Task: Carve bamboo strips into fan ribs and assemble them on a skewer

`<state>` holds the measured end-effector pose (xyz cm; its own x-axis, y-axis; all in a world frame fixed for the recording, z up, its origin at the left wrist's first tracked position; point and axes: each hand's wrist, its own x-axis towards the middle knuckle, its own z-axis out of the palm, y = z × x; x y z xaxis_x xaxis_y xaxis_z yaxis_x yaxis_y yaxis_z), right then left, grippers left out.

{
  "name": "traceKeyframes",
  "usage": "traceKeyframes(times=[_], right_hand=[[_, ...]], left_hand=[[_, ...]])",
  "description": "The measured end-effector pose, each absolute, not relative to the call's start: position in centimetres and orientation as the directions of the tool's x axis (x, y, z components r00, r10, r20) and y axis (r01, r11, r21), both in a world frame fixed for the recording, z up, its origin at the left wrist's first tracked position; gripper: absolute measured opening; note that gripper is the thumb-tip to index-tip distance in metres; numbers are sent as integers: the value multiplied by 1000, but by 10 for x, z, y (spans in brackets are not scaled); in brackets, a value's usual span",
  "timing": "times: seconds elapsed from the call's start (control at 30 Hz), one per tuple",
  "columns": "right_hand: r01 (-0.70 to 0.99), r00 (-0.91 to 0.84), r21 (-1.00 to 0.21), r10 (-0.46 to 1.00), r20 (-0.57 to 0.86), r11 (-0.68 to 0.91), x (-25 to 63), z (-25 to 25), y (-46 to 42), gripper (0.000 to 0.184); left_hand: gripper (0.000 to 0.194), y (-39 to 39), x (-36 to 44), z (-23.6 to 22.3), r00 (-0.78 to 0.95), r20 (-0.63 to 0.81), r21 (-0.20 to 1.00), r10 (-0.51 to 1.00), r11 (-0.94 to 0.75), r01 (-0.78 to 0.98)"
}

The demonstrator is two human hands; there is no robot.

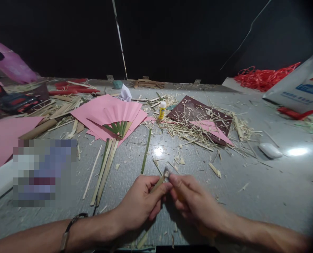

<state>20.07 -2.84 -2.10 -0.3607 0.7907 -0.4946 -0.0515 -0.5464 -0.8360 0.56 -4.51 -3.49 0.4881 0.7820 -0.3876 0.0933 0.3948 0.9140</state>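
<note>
My left hand (pixel 143 200) pinches a thin bamboo strip (pixel 158 183), whose lower end slants down toward the table's near edge. My right hand (pixel 195 196) is closed around a utility knife (pixel 167 172) with an orange-yellow handle mostly hidden by the fingers. Its metal tip meets the upper end of the strip, and the two hands nearly touch. Left of them lie several bamboo strips (pixel 106 168) side by side. Ahead, a green strip (pixel 146 151) lies alone. A pleated pink paper fan (pixel 119 116) with green bamboo ribs rests on pink sheets.
A yellow glue stick (pixel 161 110) stands upright amid bamboo shavings (pixel 188 137). Behind it lies a dark brown sheet (pixel 198 112) strewn with slivers. At right are a white mouse-shaped object (pixel 270 150), a plastic bag (pixel 298 88) and red twine (pixel 267 78). A black-and-red tool (pixel 14 100) sits far left.
</note>
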Motion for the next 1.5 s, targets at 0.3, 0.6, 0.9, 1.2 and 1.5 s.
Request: traceKeyframes(times=[0.3, 0.6, 0.9, 1.2, 1.5], right_hand=[[-215, -263, -882, 894, -362, -420, 259, 1, 21, 49], [209, -674, -835, 544, -500, -509, 211, -12, -24, 63], [218, -698, -746, 434, -570, -629, 209, -11, -24, 64], [148, -535, -822, 655, -534, -549, 190, -20, -49, 66], [-282, -88, -893, 936, -341, -352, 232, -8, 9, 52]], left_hand=[[45, -44, 3, -35, 513, -409, 898, 754, 431, 82], [36, -45, -1, -33, 606, -379, 887, 700, 462, 21], [37, -44, -1, -29, 596, -372, 908, 712, 414, 72], [42, -48, 3, -31, 558, -347, 917, 754, 398, 31], [52, -48, 2, -37, 511, -364, 925, 779, 365, 103]])
